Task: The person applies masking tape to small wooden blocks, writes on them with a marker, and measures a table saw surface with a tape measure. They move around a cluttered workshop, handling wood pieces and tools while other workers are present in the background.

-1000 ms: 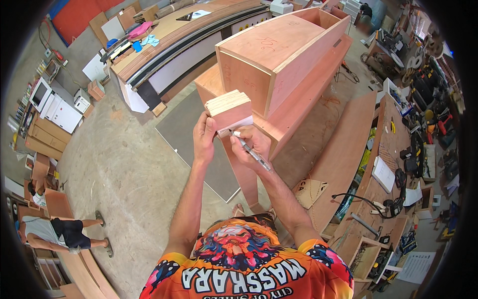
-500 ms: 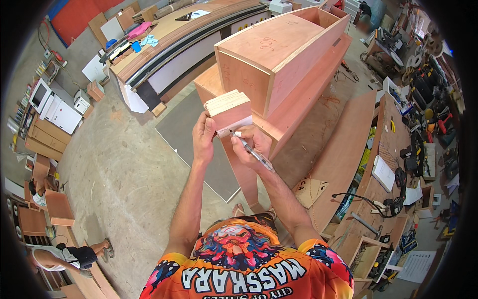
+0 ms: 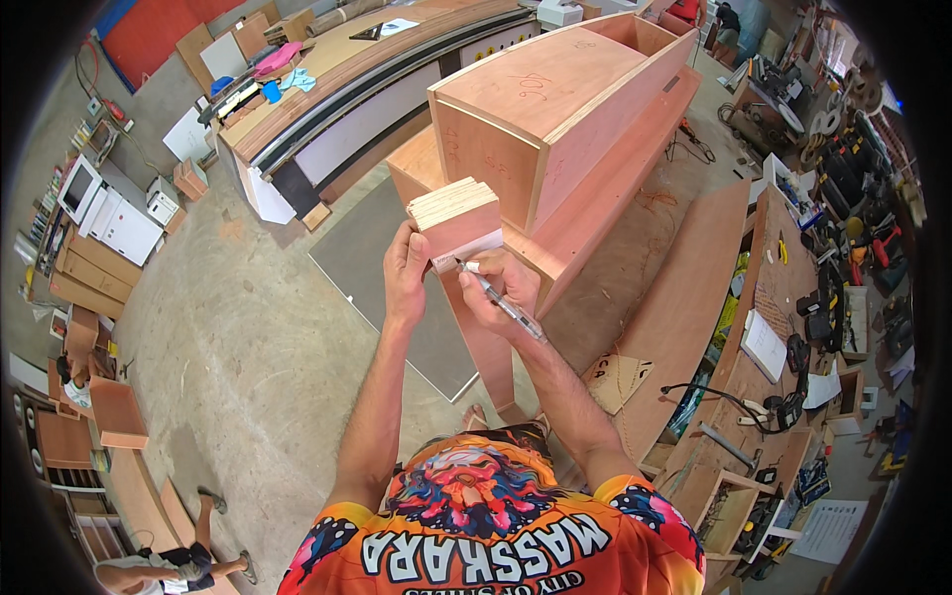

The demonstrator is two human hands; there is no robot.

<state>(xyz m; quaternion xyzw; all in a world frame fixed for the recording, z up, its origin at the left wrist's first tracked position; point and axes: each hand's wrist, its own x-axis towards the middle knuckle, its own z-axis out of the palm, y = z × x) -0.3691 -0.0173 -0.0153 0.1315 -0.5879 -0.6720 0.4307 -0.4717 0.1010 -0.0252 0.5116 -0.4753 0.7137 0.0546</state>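
Left hand [image 3: 405, 278] clamps small plywood block [image 3: 458, 220] upright at chest height, steadying pale edge strip for marking. Right hand [image 3: 496, 288] pinches pen [image 3: 499, 300], tip touching block's lower edge. Long plywood cabinet [image 3: 555, 99] just beyond.

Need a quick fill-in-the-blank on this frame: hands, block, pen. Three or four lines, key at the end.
1. The left hand grips a small stack of ____ pieces from its left side.
2. The right hand holds a ____ with its tip at the white strip along the stack's lower edge.
3. Behind the stack, a long open-ended plywood ____ lies on a larger panel.
4. The floor under the hands is bare ____.

Missing words: plywood; pen; box; concrete
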